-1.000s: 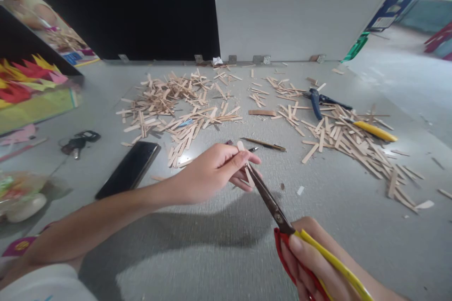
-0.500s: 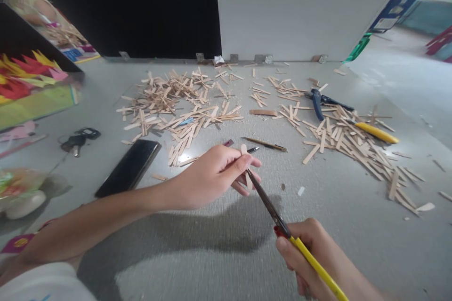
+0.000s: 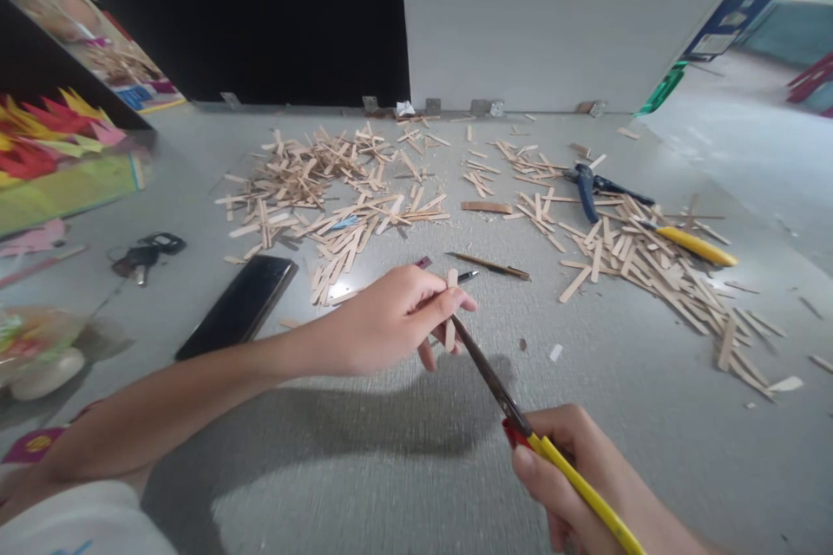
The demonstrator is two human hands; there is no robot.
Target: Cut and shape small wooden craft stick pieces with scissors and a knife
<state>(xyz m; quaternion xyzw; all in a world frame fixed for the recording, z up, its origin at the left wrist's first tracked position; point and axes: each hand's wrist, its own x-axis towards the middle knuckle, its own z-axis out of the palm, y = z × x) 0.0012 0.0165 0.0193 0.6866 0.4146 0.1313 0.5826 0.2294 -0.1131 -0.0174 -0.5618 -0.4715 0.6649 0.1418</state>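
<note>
Wooden stick (image 3: 450, 310) pinched in left hand (image 3: 383, 321), right hand (image 3: 586, 486) gripping scissors (image 3: 521, 425), above grey stick-littered floor (image 3: 403, 451).

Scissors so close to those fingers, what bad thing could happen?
The scissors in the right hand have their blade tips at the short wooden stick pinched in the left hand, so a slip might nick a fingertip. The stick is small, so it may twist or split in the cut. A cut-off bit could also fly off among the loose sticks on the grey surface.
</note>
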